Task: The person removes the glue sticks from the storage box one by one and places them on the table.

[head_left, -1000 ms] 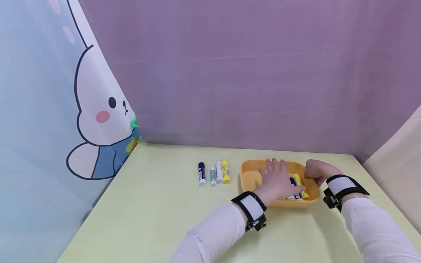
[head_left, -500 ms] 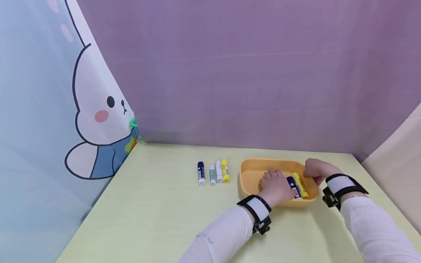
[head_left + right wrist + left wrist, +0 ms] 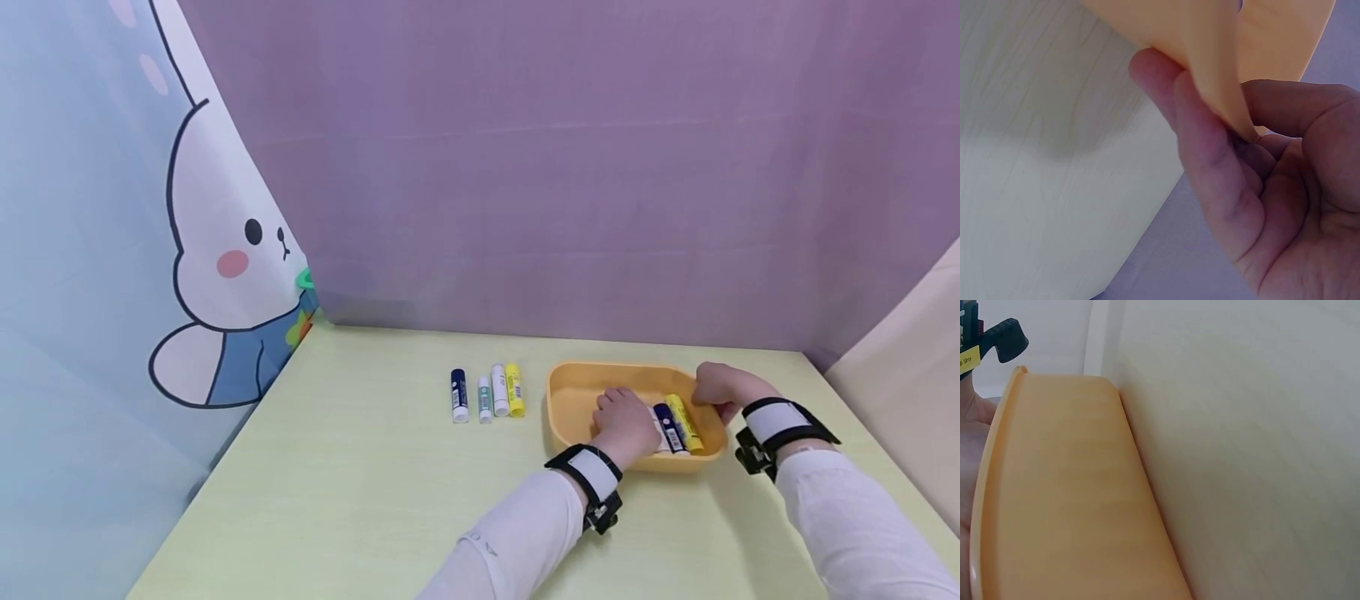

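A shallow orange plastic bin (image 3: 573,400) stands on the table. Its right end wall is gripped by my right hand (image 3: 727,387), thumb inside and fingers outside, as the right wrist view shows. Inside lie a yellow glue stick (image 3: 684,423), a navy glue stick (image 3: 670,427) and a white one (image 3: 657,432), side by side at the right. My left hand (image 3: 626,423) reaches over the near rim into the bin, fingers bent, just left of the white stick. Its fingertips are hidden, and I cannot tell whether it holds something. The left wrist view shows mostly the bin's outer wall.
Left of the bin, a row of glue sticks lies on the pale table (image 3: 337,483): navy (image 3: 460,396), small teal (image 3: 484,400), white (image 3: 499,390) and yellow (image 3: 515,390). A purple cloth (image 3: 570,183) hangs behind; a rabbit-print curtain (image 3: 90,333) is at left.
My left hand has lowered into the bin from spread fingers to bent ones, uncovering more of the glue sticks at its right. My right hand keeps its grip on the bin's end.
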`<state>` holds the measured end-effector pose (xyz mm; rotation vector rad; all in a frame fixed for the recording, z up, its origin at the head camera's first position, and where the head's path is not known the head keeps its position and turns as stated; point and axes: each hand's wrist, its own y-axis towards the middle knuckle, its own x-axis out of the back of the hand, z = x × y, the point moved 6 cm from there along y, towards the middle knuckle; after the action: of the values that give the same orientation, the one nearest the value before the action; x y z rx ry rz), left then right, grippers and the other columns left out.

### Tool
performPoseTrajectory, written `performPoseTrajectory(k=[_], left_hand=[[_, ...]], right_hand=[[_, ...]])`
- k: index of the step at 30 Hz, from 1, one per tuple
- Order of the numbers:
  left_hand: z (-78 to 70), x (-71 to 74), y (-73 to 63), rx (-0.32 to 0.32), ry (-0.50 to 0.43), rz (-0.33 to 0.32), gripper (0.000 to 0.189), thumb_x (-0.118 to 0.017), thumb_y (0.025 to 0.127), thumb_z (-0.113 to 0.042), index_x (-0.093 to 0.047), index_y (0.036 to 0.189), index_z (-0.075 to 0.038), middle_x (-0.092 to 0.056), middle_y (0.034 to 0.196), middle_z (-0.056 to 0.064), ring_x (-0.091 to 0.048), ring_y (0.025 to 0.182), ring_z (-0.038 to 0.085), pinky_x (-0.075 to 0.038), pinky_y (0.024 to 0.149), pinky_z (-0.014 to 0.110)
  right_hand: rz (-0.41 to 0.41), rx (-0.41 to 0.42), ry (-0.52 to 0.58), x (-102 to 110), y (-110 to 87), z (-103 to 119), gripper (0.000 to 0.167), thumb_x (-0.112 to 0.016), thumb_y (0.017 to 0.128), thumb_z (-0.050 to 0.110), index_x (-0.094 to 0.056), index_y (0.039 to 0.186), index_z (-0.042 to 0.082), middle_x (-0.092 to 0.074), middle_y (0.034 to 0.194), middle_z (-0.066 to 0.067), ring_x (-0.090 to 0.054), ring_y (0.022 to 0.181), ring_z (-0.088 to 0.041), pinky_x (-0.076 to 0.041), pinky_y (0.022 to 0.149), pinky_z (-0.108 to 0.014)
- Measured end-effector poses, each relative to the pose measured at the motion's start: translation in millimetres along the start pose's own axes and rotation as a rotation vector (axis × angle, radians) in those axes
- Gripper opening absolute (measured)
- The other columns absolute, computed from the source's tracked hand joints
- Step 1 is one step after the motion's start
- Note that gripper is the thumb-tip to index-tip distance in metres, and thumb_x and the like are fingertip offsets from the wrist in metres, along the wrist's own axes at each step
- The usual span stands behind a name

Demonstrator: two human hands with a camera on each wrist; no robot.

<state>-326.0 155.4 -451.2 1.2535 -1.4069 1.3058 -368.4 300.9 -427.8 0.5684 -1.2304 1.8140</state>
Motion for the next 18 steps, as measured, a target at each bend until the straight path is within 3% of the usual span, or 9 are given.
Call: performPoseTrajectory(k=[9, 12, 15, 18], left_hand=[[1.6, 0.5, -1.4, -0.052, -0.055, -0.014, 0.049, -0.069, 0.079, -0.044, -0.054, 0.111, -0.010, -0.049, 0.094, 0.003, -0.048, 0.079, 0.014, -0.045, 0.065, 0.027], [-0.6, 2.4, -1.1, -0.139, 0.004, -0.055, 0.035, -0.067, 0.082, -0.039, -0.062, 0.105, -0.012, -0.054, 0.092, -0.001, -0.050, 0.077, 0.011, -0.045, 0.062, 0.024], [-2.4, 4.8, -1.3, -0.234, 0.038, -0.098, 0.019, -0.063, 0.086, -0.032, -0.067, 0.096, -0.016, -0.062, 0.091, -0.006, -0.054, 0.079, 0.007, -0.044, 0.071, 0.021], [1.1, 6.7, -1.2, -0.242, -0.099, -0.078, 0.011, -0.063, 0.088, -0.023, -0.068, 0.093, -0.014, -0.065, 0.093, -0.007, -0.056, 0.081, 0.005, -0.043, 0.080, 0.019]], right_hand=[[0.001, -0.010, -0.012, -0.2, -0.2, 0.1, 0.015, -0.047, 0.086, 0.000, -0.052, 0.093, -0.013, -0.063, 0.075, -0.014, -0.065, 0.058, -0.017, -0.057, 0.057, -0.033], [-0.001, -0.014, -0.022, 0.3, -0.3, -0.2, 0.015, -0.048, 0.086, 0.000, -0.051, 0.093, -0.012, -0.062, 0.076, -0.014, -0.065, 0.058, -0.017, -0.057, 0.058, -0.033], [-0.002, -0.020, -0.024, 0.4, -0.3, -0.3, 0.015, -0.049, 0.087, 0.001, -0.051, 0.094, -0.012, -0.061, 0.077, -0.014, -0.065, 0.059, -0.017, -0.057, 0.058, -0.033], [-0.003, -0.024, -0.025, 0.5, -0.5, -0.3, 0.015, -0.049, 0.087, 0.001, -0.051, 0.094, -0.012, -0.061, 0.077, -0.015, -0.064, 0.059, -0.017, -0.057, 0.058, -0.033]])
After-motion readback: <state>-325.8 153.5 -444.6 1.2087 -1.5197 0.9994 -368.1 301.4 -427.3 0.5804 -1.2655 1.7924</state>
